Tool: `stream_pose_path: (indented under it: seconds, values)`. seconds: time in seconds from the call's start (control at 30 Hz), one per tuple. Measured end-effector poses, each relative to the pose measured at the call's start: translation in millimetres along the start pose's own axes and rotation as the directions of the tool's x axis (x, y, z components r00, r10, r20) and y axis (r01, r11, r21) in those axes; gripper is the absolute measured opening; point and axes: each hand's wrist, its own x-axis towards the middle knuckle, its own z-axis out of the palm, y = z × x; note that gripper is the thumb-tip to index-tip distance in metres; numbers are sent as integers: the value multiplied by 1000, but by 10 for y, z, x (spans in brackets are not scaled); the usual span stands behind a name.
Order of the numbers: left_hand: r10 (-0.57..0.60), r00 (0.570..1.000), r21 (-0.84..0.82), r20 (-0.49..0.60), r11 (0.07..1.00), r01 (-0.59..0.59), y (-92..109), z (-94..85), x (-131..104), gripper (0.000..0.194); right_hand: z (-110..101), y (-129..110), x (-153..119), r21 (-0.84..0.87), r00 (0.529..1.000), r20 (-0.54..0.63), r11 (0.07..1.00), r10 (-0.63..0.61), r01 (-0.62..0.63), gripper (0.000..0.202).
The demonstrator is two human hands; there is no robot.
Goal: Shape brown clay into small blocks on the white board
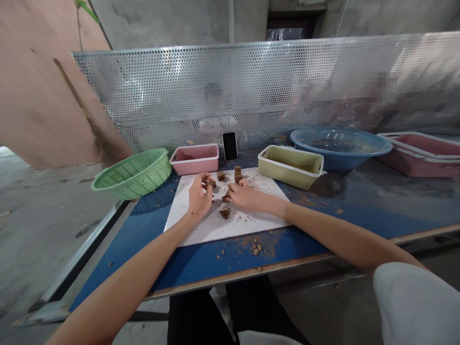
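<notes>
The two hands are apart over a white board. The left hand (200,195) has its fingers curled beside a brown lump (212,183); whether it grips the lump, I cannot tell. The right hand (245,196) lies palm down, its fingertips at a brown piece (225,198) partly hidden under them; how firm the hold is cannot be seen. Nearer the person lies a crumbly clod (225,213). Past the hands sit a brown block (221,176) and a small stack of blocks (237,175). Crumbs dot the white board (204,231), which lies on a blue surface (201,263). Beyond its far edge are a pink basket (196,166), an upright phone (230,146) and a yellow-green basket (283,172). A green basket (158,170) tilts at left; a blue basin (341,155) stands at right. A perforated metal screen (251,76) rises behind.
</notes>
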Motion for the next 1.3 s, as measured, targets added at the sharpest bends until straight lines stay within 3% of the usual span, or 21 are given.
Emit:
stream_pose_path:
  seconds: [0.33, 0.53, 0.67, 0.83, 0.93, 1.3]
  values:
    - [-11, 1000, 8, 14, 1000, 11, 32, -10, -5, 31, -9, 39, 21, 130, 999, -50, 991, -14, 20, 36]
    - [-15, 999, 42, 35, 999, 14, 16, -12, -2, 28, -87, 13, 41, 77, 988, -41, 987, 146, -143, 37]
    - [-12, 1000, 40, 29, 999, 11, -5, -13, 0, 28, -51, 56, 24, 123, 982, -58, 978, 178, -170, 33]
    - [-2, 1000, 32, 21, 999, 1, 2, -11, -5, 28, -6, 99, 59, 433, 932, -27, 844, 361, -315, 29]
    - [-2, 1000, 28, 19, 1000, 2, 22, -10, -9, 27, -7, 91, 89, 551, 914, 13, 760, 405, -344, 29]
    - [-17, 1000, 20, 17, 1000, 16, 25, -15, -2, 26, -39, 4, 140, 619, 902, 48, 696, 430, -365, 22]
